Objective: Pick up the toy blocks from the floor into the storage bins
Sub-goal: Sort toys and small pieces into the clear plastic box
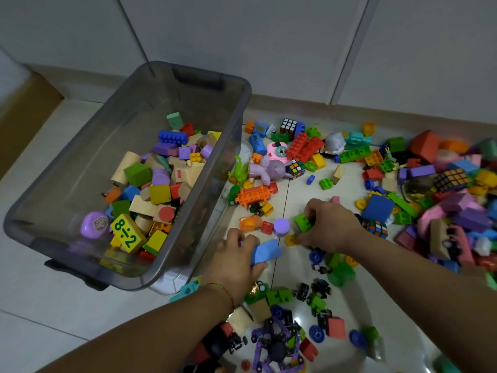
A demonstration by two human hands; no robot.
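Observation:
A grey see-through storage bin (pixel 242 90) stands on the floor at the left, partly filled with coloured blocks. Right of it, toy blocks lie scattered over the tiles. My left hand (pixel 236 262) grips a light blue block (pixel 266 250) just off the bin's near right corner. My right hand (pixel 330 224) holds a green studded block (pixel 302 222) low over the floor, beside a purple cylinder (pixel 281 226) and a yellow ring (pixel 291 240).
A dense heap of blocks (pixel 443 189) fills the right side, with puzzle cubes (pixel 289 125) and a pink toy camera (pixel 278 150) behind. Small wheels and a purple spinner toy (pixel 277 345) lie near my arms. White cabinet doors (pixel 269 36) stand behind.

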